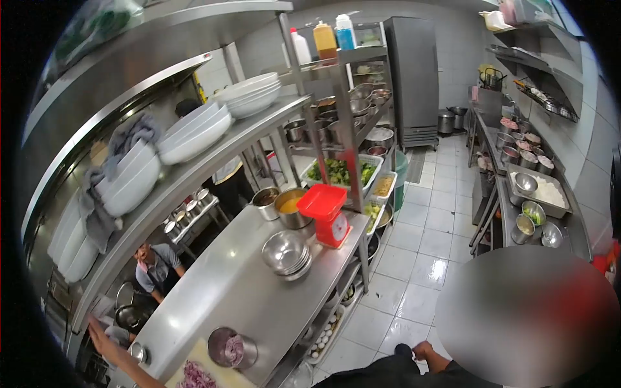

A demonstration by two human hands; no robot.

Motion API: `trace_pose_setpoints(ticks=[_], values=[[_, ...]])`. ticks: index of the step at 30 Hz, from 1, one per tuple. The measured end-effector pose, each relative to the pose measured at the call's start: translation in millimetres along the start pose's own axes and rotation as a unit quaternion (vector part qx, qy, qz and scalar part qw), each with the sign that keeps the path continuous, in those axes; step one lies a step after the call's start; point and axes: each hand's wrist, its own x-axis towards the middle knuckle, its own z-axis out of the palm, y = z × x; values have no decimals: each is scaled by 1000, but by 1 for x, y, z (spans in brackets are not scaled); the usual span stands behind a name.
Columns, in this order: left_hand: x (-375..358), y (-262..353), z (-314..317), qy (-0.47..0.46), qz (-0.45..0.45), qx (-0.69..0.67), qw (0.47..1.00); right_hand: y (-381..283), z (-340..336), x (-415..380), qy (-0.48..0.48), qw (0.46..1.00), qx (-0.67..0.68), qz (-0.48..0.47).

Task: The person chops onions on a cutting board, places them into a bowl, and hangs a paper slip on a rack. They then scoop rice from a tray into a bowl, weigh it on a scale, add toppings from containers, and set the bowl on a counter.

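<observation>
My left hand [102, 337] reaches out at the lower left, its fingers extended and overlapping the edge of the steel shelf [213, 155]. It appears to hold nothing. Below it on the counter stands a small metal bowl [138, 352]. Near my forearm, chopped red onion [197, 375] lies on a pale cutting board [223, 377]. A steel pot [228, 343] beside the board has more onion inside. My right hand is out of the picture. At the lower right a co-worker's hand [424, 351] shows with its fingers curled, next to a blurred patch.
Stacked bowls [286, 252] and a red scale [326, 213] stand on the counter [213, 284]. White dishes [194, 136] and a grey cloth [134, 136] sit on the shelf above. Another person [158, 271] is beyond the counter. A tiled aisle [414, 258] runs along its right.
</observation>
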Motion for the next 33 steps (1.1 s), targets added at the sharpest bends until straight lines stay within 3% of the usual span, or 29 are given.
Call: trace_pose_setpoints(ticks=[2, 5, 8, 10, 12, 14, 15, 16, 18, 22, 24, 31, 33], values=[[-38, 26, 3, 122, -7, 1, 993, 26, -2, -17, -57, 986, 136, 80], [-131, 84, 39, 159, 42, -73, 984, 66, 3, -27, -53, 970, 219, 93], [-272, 168, 109, -22, 166, -205, 964, 106, -47, -29, -44, 956, 262, 127], [-340, 205, 158, -133, 142, -194, 962, 134, -69, 3, 4, 974, 212, 82], [-397, 243, 201, -217, 78, -314, 921, 180, -70, 61, 82, 990, 117, 6], [-437, 273, 228, -286, 29, -361, 887, 170, -161, 28, 164, 984, 51, -36], [-452, 286, 239, -315, 4, -384, 868, 164, -199, 26, 160, 961, 225, -6], [-463, 295, 249, -331, -2, -380, 864, 156, -240, 20, 171, 904, 392, 24], [-484, 309, 269, -362, -12, -371, 855, 145, -326, 21, 174, 879, 444, 21], [-514, 316, 316, -371, -20, -363, 854, 121, -491, 57, 313, 857, 392, -114], [-527, 322, 340, -361, -33, -358, 860, 93, -583, 72, 381, 857, 297, -180], [-549, 341, 470, -306, -51, -350, 884, -31, -890, 31, 439, 801, 232, -335], [-550, 359, 513, -266, -1, -325, 907, -45, -956, 11, 459, 787, 208, -356]])
